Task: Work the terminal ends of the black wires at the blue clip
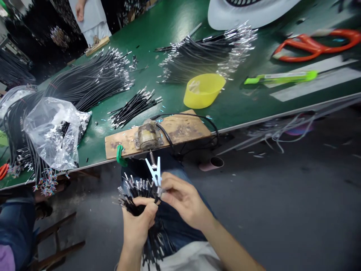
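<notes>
My left hand (141, 222) is closed around a bundle of thin black cables (153, 241), whose silvery tips fan out above the thumb. The fingers of my right hand (183, 197) pinch together at the silvery end of one cable (158, 192), close to the left thumb. Just above that end is a light blue clothes peg (154, 171), on or against a metal rod (152, 156). The rod points toward me from a stained, rounded lump (148, 135) fixed on a wooden board (183, 128). Exactly how the peg and the cable end touch is hard to see.
Several piles of black cables (93, 79) lie on the green table (158, 22). A yellow ring (203, 92), orange-handled scissors (313, 49), a green cutter (282, 77) and a plastic bag (53, 131) lie there too. A green clamp (120, 156) grips the board. Other people are at left.
</notes>
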Tool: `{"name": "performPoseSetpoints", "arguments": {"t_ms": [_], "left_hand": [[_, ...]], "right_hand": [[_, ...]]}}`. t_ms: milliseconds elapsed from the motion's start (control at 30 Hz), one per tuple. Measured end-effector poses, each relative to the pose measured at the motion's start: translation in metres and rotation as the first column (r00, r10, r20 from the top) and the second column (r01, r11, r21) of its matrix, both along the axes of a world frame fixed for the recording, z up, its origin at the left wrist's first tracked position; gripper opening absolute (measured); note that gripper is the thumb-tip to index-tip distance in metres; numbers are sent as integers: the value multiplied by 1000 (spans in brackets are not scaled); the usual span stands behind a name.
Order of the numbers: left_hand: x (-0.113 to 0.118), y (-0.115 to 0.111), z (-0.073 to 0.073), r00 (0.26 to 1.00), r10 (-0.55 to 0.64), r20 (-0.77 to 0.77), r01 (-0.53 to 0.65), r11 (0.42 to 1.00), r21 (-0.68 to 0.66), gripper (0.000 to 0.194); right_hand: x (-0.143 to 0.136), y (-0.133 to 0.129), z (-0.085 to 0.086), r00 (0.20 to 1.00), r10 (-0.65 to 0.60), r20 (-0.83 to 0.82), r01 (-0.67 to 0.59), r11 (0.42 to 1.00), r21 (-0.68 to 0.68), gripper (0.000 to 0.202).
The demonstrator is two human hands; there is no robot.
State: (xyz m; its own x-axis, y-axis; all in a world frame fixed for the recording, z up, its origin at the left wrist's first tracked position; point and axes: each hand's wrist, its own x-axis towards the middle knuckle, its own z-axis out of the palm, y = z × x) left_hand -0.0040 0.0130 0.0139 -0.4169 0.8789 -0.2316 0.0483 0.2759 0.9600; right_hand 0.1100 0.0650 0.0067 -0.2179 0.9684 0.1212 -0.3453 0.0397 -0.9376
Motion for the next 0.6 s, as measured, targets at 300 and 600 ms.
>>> {"name": "performPoseSetpoints", "arguments": {"t_ms": [300, 600], "left_hand": [[-2, 0, 21, 990, -47, -135, 51, 998, 32, 8], [7, 10, 39, 967, 35, -252, -2, 992, 130, 3]], "right_hand": [[8, 35, 0, 909, 235, -344, -370, 836, -405, 33], [-18, 48, 15, 855, 96, -510, -315, 877, -363, 36]]}}
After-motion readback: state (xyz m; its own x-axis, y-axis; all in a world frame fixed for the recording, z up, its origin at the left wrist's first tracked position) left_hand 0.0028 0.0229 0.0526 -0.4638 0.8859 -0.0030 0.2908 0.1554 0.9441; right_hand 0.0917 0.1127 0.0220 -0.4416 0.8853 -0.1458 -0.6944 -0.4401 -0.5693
